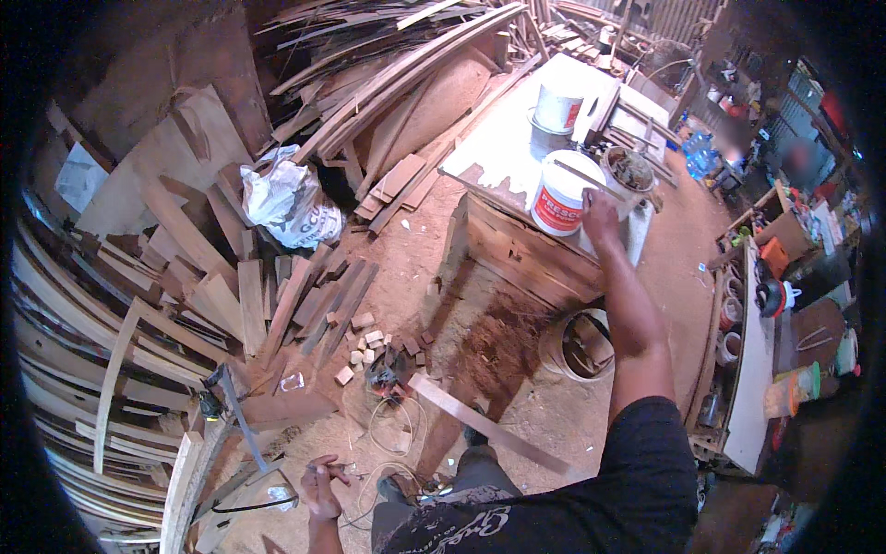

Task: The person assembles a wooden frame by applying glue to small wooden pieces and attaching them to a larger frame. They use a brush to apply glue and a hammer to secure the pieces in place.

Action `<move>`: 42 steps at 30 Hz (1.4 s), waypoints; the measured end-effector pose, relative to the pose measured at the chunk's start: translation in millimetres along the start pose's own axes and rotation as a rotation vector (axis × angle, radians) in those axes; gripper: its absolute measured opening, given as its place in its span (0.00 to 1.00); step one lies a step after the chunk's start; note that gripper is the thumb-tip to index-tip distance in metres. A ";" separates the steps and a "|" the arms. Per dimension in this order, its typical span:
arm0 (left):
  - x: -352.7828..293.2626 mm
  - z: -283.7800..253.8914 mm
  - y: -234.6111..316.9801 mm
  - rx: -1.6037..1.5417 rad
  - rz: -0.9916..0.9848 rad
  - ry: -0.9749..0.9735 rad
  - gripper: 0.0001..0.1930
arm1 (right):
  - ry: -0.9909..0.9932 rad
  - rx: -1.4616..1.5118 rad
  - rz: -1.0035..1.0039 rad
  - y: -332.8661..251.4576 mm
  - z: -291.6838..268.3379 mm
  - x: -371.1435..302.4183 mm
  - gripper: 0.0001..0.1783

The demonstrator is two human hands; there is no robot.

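My right hand point(600, 211) reaches far out to the work table. Its fingers are closed round the near end of a thin flat stick point(574, 172) that lies across the top of a white bucket point(550, 205) with a red label. Just right of this hand stands a dirty tub point(630, 172) with brownish stuff in it. Low at the left, my left hand point(321, 486) hangs over the floor with loosely bent fingers apart. I see nothing clearly held in it.
Behind the bucket stands a second white bucket point(559, 109) on the white-topped table point(489, 166). Under my right arm a floor bucket point(554, 346) holds wood offcuts. A long board point(489, 425), small wood blocks point(367, 340) and a loose cable point(374, 434) lie near my feet. Stacked planks fill the left.
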State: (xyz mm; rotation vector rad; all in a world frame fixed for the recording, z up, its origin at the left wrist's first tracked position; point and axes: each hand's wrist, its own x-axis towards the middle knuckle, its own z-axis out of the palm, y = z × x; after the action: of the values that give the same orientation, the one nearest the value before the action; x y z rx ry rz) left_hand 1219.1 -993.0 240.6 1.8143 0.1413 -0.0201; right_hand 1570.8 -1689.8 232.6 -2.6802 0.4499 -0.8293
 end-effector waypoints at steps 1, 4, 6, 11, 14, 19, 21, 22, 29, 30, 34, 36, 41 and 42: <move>3.1 3.2 8.3 0.034 0.005 0.021 0.26 | -0.013 -0.100 -0.060 7.1 7.2 22.0 0.12; 11.4 10.8 25.5 0.014 -0.096 0.106 0.25 | -0.095 -0.303 -0.148 22.3 23.9 72.2 0.13; 14.8 16.1 30.1 0.023 -0.122 0.135 0.24 | -0.377 -0.362 -0.043 31.8 25.7 92.7 0.13; 23.0 38.1 26.2 0.083 -0.077 0.169 0.27 | -0.245 -0.255 -0.266 39.5 12.1 96.8 0.11; 22.5 42.2 27.0 0.088 -0.108 0.167 0.26 | -0.272 0.109 -0.208 28.0 8.3 74.8 0.12; 28.0 52.4 32.8 0.112 -0.138 0.176 0.26 | -0.412 0.064 -0.201 9.9 13.7 50.9 0.17; 31.6 62.2 35.9 -0.004 -0.131 0.198 0.27 | -0.444 0.033 -0.180 4.7 15.9 53.4 0.15; 34.4 66.9 37.1 -0.022 -0.136 0.202 0.28 | -0.459 0.006 -0.198 3.5 14.2 58.0 0.15; 43.8 70.2 20.9 0.041 -0.107 0.256 0.30 | -0.411 0.103 -0.262 -3.3 -30.0 81.2 0.16; 46.8 67.7 13.4 0.060 -0.093 0.273 0.31 | -0.402 0.057 -0.230 -0.7 -37.1 86.5 0.17; 51.4 58.3 -9.4 0.011 -0.094 0.238 0.30 | -0.317 -0.089 -0.049 37.8 -54.5 115.2 0.20; 47.6 59.2 -10.2 0.061 -0.099 0.232 0.30 | -0.222 -0.168 -0.009 70.8 -57.6 130.8 0.20; 38.3 72.7 16.7 0.148 -0.118 0.248 0.31 | -0.301 -0.294 0.069 112.2 -61.8 143.4 0.20; 36.7 77.8 22.1 0.117 -0.124 0.269 0.31 | -0.271 -0.286 -0.003 109.5 -62.6 141.7 0.21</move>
State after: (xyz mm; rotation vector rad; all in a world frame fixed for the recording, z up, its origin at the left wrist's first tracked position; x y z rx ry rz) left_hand 1262.7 -1070.3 239.5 1.9170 0.4515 0.1308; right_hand 1622.7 -1854.5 311.2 -2.9969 0.5311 -0.4160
